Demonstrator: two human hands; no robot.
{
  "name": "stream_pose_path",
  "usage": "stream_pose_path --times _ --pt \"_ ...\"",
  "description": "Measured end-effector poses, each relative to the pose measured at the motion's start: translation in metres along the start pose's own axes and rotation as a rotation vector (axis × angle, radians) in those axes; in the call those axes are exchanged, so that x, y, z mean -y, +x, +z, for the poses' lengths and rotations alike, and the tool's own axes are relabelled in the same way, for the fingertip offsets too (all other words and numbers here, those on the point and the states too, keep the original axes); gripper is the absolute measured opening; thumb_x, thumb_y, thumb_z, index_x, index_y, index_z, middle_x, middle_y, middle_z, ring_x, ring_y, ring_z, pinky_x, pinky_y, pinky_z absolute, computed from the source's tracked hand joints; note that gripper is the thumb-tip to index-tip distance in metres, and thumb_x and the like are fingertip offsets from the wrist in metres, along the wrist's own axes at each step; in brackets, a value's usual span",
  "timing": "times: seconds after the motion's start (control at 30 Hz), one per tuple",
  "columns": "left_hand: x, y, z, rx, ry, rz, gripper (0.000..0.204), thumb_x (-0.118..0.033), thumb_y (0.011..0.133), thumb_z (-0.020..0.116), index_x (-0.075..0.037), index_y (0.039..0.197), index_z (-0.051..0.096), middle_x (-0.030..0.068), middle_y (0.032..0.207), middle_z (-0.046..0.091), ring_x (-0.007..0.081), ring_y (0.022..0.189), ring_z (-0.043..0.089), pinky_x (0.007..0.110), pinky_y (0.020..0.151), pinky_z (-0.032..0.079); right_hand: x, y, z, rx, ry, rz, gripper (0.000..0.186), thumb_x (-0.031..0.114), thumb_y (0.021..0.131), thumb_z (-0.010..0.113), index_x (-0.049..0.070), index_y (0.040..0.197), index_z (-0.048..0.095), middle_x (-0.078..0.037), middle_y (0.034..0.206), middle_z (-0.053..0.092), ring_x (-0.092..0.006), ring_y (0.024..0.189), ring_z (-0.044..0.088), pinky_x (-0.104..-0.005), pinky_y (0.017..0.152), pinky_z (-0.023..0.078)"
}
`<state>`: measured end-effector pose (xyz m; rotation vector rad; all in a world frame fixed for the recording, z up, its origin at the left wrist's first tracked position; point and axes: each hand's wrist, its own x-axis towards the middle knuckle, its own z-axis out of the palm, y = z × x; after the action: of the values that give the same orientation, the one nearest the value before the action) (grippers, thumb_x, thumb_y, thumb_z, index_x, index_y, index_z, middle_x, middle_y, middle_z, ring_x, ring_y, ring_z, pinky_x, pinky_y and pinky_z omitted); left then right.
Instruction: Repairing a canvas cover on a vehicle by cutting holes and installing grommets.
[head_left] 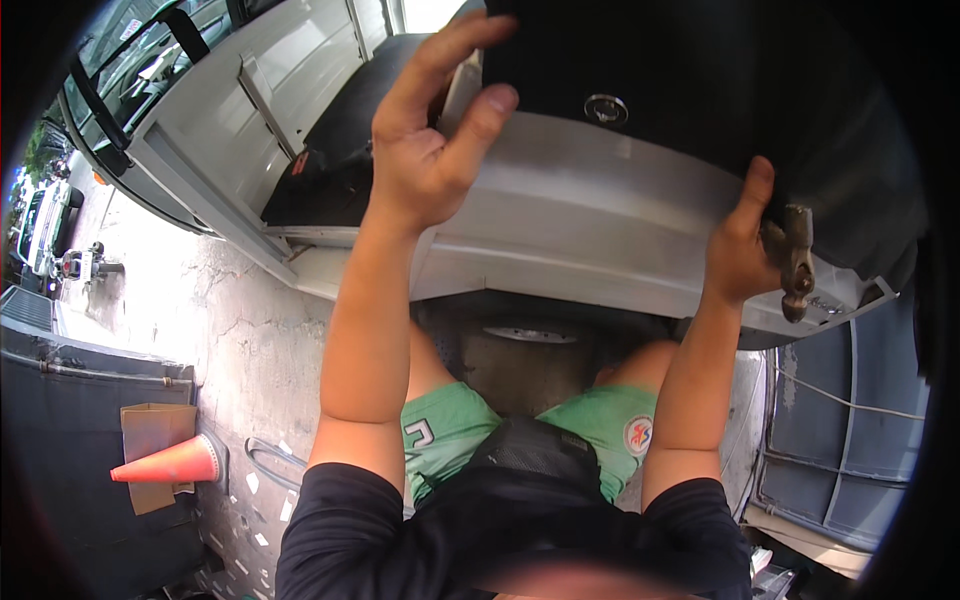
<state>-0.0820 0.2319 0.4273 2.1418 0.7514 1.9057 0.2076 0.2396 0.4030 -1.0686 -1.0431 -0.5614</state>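
Note:
My left hand is raised at the left edge of a black covering with a round silver emblem. Its thumb and forefinger are spread wide, and a pale strip shows between them; whether they touch it I cannot tell. In my right hand is a hammer, its worn metal head outward and its handle mostly hidden by the fingers. The right thumb points up by the lower edge of the covering. Below both hands lies a silver-white vehicle panel.
A black padded seat lies inside the white bodywork at left. An orange cone and cardboard are on the left by a dark metal panel. Grey metal panels stand at right. A wheel sits under the bodywork, between my knees.

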Motion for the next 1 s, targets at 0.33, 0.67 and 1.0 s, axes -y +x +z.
stream_pose_path --times 0.33,0.67,1.0 --pt "-0.013 0.004 0.004 -0.021 0.003 0.082 0.043 0.000 0.096 0.072 -0.004 0.139 0.068 0.0188 0.149 0.062 0.0282 0.139 0.059 0.038 0.117 0.044 0.043 -0.015 -0.072 0.179 0.599 0.359 0.034 0.019 0.108 0.066 0.004 0.079 0.053 -0.004 0.070 0.056 -0.0084 0.056 0.052 -0.0214 0.050 0.038" --pt "-0.017 0.000 -0.001 -0.032 -0.039 0.037 0.043 -0.001 0.095 0.070 -0.011 0.136 0.072 0.0182 0.147 0.062 0.0377 0.134 0.063 0.041 0.112 0.050 0.266 0.211 0.066 0.198 0.028 -0.536 0.063 0.040 0.081 0.093 -0.001 0.118 0.062 -0.021 0.092 0.077 -0.0370 0.087 0.077 -0.0433 0.077 0.060" --pt "-0.020 -0.001 0.001 0.004 -0.075 -0.003 0.044 0.001 0.095 0.069 -0.011 0.138 0.070 0.0189 0.149 0.060 0.0379 0.135 0.062 0.042 0.114 0.048 0.268 0.338 0.148 0.070 -0.206 -0.267 0.077 0.055 0.084 0.084 0.007 0.139 0.061 -0.024 0.118 0.076 -0.0418 0.115 0.072 -0.0490 0.099 0.056"
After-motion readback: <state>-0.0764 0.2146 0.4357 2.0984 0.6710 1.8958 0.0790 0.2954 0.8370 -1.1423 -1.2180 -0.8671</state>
